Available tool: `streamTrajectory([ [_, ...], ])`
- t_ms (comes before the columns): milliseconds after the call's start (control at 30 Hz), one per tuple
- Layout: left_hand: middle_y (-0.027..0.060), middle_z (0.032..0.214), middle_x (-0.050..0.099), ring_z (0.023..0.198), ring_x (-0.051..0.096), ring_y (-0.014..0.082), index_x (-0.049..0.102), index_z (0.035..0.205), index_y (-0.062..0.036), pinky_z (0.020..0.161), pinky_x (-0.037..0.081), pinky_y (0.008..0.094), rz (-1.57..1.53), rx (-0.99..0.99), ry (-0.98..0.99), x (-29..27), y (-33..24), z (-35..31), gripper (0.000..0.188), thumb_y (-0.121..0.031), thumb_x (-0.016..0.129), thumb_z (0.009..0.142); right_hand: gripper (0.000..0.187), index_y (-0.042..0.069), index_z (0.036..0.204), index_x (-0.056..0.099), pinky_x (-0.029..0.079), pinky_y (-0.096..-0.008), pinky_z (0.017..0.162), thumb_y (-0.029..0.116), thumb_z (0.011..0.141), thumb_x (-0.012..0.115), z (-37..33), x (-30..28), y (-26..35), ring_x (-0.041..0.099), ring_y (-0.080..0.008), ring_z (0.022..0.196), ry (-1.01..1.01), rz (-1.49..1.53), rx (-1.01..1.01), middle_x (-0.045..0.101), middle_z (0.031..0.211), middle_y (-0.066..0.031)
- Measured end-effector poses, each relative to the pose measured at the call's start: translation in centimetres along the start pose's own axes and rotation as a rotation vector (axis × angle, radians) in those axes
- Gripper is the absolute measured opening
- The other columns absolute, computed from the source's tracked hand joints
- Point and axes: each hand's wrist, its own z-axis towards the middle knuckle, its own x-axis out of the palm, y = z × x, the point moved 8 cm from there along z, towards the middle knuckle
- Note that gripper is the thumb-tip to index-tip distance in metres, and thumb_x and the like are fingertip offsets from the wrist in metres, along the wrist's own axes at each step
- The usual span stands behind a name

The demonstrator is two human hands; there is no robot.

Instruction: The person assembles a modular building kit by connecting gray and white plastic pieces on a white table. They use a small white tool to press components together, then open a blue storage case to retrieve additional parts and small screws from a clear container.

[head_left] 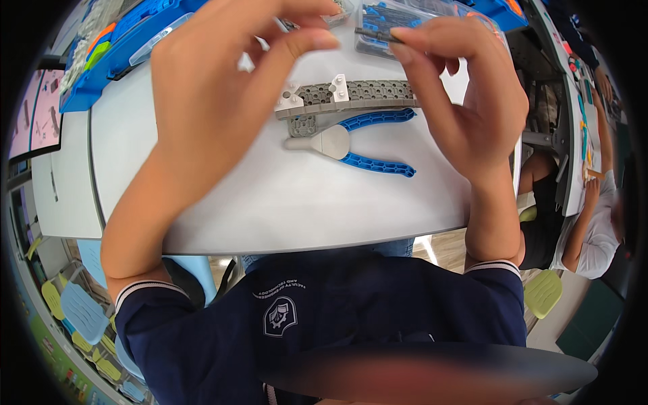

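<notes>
Two bare hands are raised over a white table (pixel 270 209), well apart from each other. The right hand (pixel 466 94) pinches a short dark rod (pixel 370 34) between thumb and forefinger; the rod points left, toward the other hand, in front of a clear box (pixel 381 13) of blue and dark parts. The left hand (pixel 209 88), slightly blurred, has its thumb and forefinger parted. Between and below the hands lies a grey beam (pixel 385 90) bearing two white pieces (pixel 339 88); its right end seems to pass behind the right hand, so its full length is hard to judge. Nearer the wearer are pliers (pixel 327 143), their blue handles spread and pointing right. A blue tray (pixel 84 101) stands at far left.
</notes>
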Motion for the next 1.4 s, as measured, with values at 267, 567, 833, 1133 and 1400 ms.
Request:
streamTrajectory([
  [267, -0.0052, 0.084, 0.064, 0.059, 0.041, 0.0064, 0.078, 0.115, -0.0173, 0.053, 0.037, 0.0253, 0.241, -0.319, 0.066, 1.9, 7.7, -0.1, 0.034, -0.030, 0.084, 0.084, 0.011, 0.003, 0.097, 0.074, 0.039, -0.0232, 0.064, 0.002, 0.086, 0.078, -0.4, 2.0, -3.2, 0.052, -0.0080, 0.072, 0.052, -0.029, 0.166, 0.068, 0.084, 0.0007],
  [567, -0.0072, 0.079, 0.058, 0.057, 0.038, 0.0040, 0.078, 0.120, -0.0161, 0.051, 0.031, 0.0245, 0.133, -0.372, 0.069, 2.1, 9.2, -0.5, 0.044, -0.035, 0.086, 0.081, 0.009, 0.004, 0.092, 0.069, 0.042, -0.0283, 0.068, 0.010, 0.089, 0.075, 0.7, 3.5, -4.7, 0.054, -0.0140, 0.076, 0.181, -0.028, 0.352, 0.066, 0.084, -0.0026],
  [833, -0.0064, 0.093, 0.066, 0.060, 0.040, 0.0041, 0.076, 0.122, -0.0173, 0.053, 0.033, 0.0237, 0.077, -0.344, 0.058, 2.4, 9.6, -0.5, 0.045, -0.034, 0.086, 0.081, 0.014, 0.000, 0.088, 0.072, 0.044, -0.0331, 0.060, 0.013, 0.089, 0.074, 4.6, 6.7, -7.4, 0.056, -0.0180, 0.063, 0.240, 0.094, 0.469, 0.065, 0.071, -0.0090],
  [1133, 0.0090, 0.106, 0.071, 0.079, 0.058, 0.0175, 0.070, 0.126, -0.0086, 0.071, 0.050, 0.0314, 0.120, -0.487, 0.167, 2.1, 9.2, -0.3, 0.051, -0.020, 0.085, 0.079, 0.017, -0.003, 0.093, 0.076, 0.046, -0.0308, 0.060, 0.014, 0.090, 0.073, 5.4, 8.2, -9.5, 0.058, -0.0148, 0.063, 0.301, 0.069, 0.592, 0.068, 0.071, -0.0085],
  [1400, 0.0140, 0.099, 0.074, 0.080, 0.062, 0.0235, 0.072, 0.122, -0.0044, 0.075, 0.051, 0.0360, 0.063, -0.400, 0.030, 1.5, 7.2, 0.4, 0.047, -0.019, 0.084, 0.079, 0.018, -0.004, 0.092, 0.075, 0.047, -0.0319, 0.064, 0.013, 0.091, 0.072, 4.6, 6.6, -10.8, 0.059, -0.0164, 0.068, 0.278, 0.017, 0.660, 0.065, 0.073, -0.0103],
])
